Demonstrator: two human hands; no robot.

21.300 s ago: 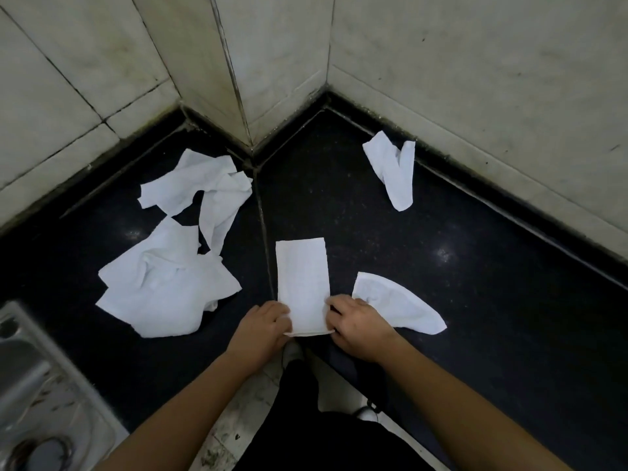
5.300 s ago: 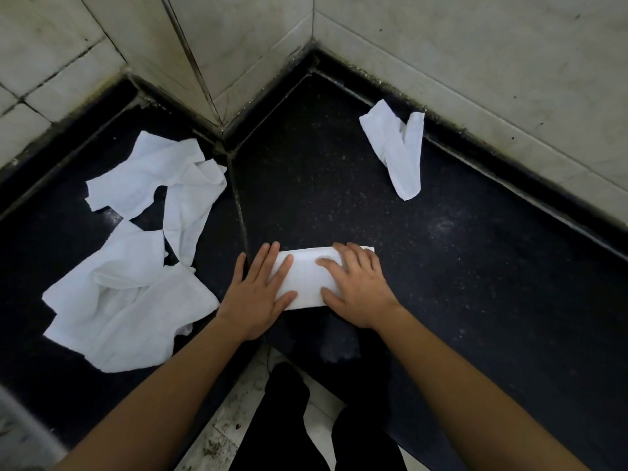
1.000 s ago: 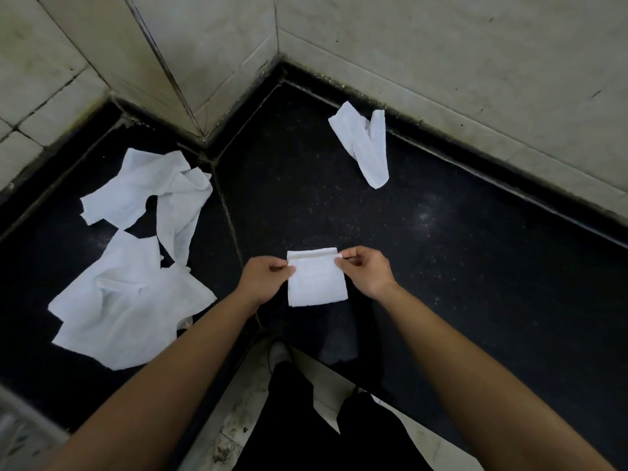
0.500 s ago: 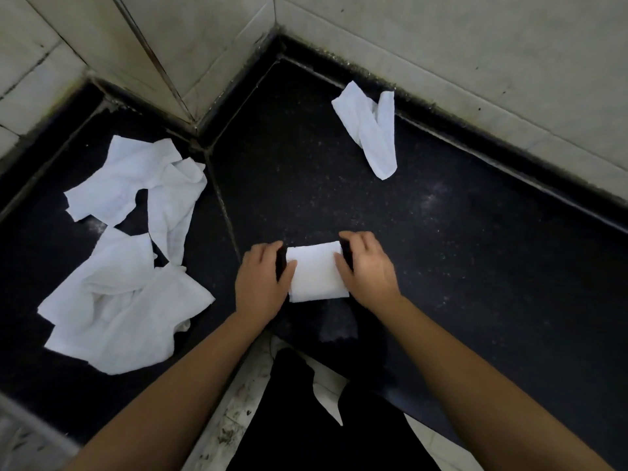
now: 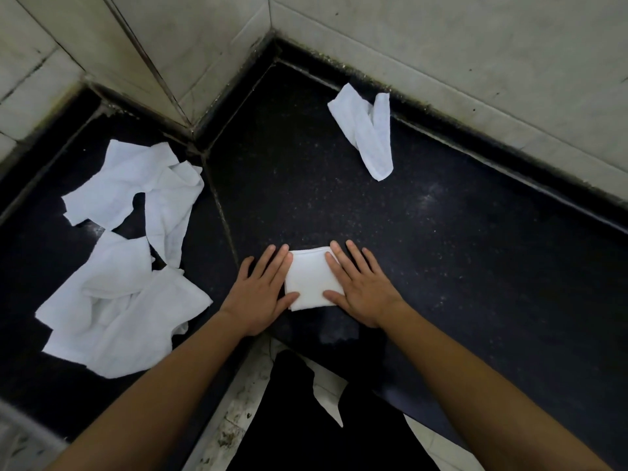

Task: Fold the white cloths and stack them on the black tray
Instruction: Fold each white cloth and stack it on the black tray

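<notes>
Flat on the black speckled surface [image 5: 441, 266], palm down, the left hand [image 5: 261, 294]: fingers straight and slightly spread, index finger and thumb touching the left edge of the folded white cloth [image 5: 311, 280]. Folded to a small, nearly square pad, lying flat on that surface between the two hands, near its front edge. Flat likewise, the right hand [image 5: 360, 287]: fingers straight, index finger and thumb overlapping the pad's right edge. No curl or pinch in either hand, only pressing and framing.

Far left, a heap of unfolded white cloths [image 5: 115, 300], rumpled and overlapping, apart from the left hand. Just behind it and seeming to touch it, another crumpled cloth [image 5: 142, 185], up toward the corner of the tiled wall [image 5: 441, 45]. Farther right and back, well beyond the hands, a single loose cloth [image 5: 367, 130] doubled into a narrow V, close to the foot of the wall.

In the bottom left corner, a pale metallic edge [image 5: 23, 436], cut off by the frame and too dim to name. Below the forearms, dark trouser legs [image 5: 323, 419] over pale floor tiles [image 5: 238, 402]. Count of cloths in the heap hard to tell, and layers of the folded pad not visible from above.
</notes>
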